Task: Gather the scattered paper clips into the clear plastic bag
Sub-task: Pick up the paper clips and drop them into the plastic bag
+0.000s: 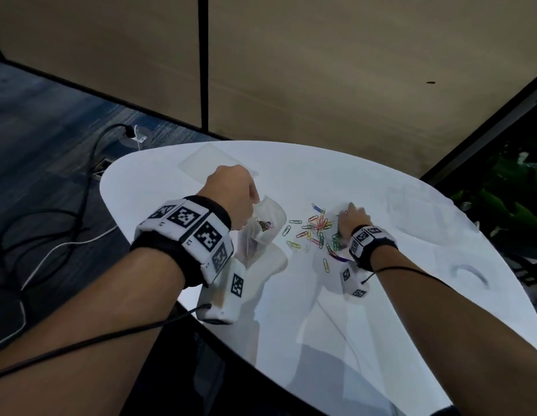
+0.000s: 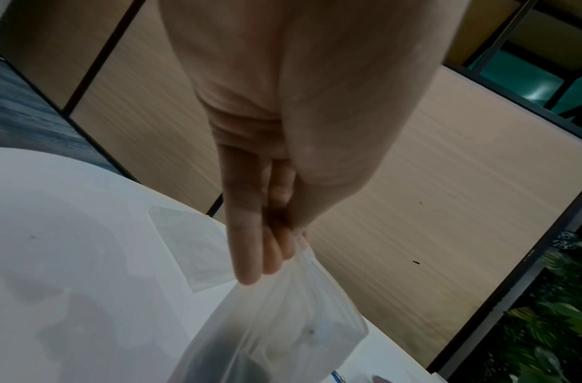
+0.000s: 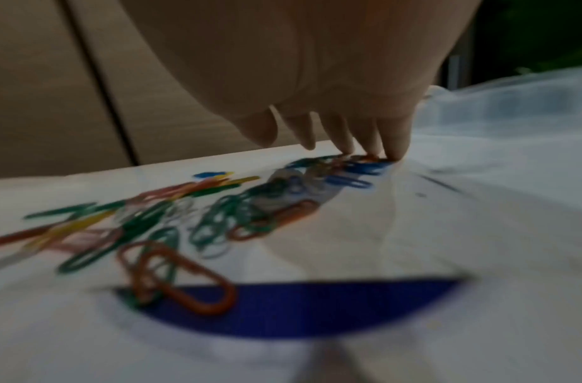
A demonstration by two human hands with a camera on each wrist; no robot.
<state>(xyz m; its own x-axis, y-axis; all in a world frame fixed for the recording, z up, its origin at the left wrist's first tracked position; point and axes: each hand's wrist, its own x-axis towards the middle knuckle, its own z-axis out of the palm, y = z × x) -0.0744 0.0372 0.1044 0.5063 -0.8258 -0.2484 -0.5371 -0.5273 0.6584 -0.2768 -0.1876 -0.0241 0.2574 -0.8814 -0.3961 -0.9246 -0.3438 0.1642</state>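
A clear plastic bag (image 1: 265,225) hangs open above the white table (image 1: 381,310), with a few clips inside it. My left hand (image 1: 231,195) pinches its top edge; the wrist view shows the fingers (image 2: 260,254) bunched on the bag (image 2: 283,337). Several coloured paper clips (image 1: 316,228) lie scattered between my hands. My right hand (image 1: 352,220) reaches down onto the far right of the pile, its fingertips (image 3: 368,150) touching clips (image 3: 217,217) on the table. Whether it grips any is hidden.
A second flat clear bag (image 1: 214,162) lies near the table's far edge, beyond my left hand. More clear plastic (image 1: 426,217) lies crumpled at the right. Cables (image 1: 51,229) run across the floor at the left. A beige wall panel (image 1: 351,70) stands behind the table.
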